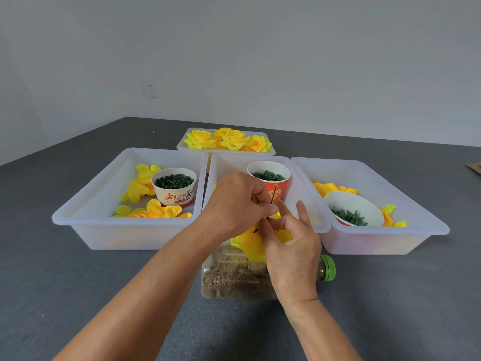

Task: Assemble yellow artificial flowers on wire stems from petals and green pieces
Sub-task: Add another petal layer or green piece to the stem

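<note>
Both forearms run off the bottom edge of the frame. The left hand [235,201] and right hand [291,246] at center cover most of the yellow petals [250,243] and the lower run of the wire stem [273,195], so how the fingers sit on it is hard to tell. The clear bottle [229,277] under them is half hidden. A brown thing [475,168] is cut off at the right edge, no idea what.

It looked like a bare room used for handwork: a plain white wall [286,61] with one socket [150,89], and a grey table [65,269] bearing sorting trays [86,207] of parts.
</note>
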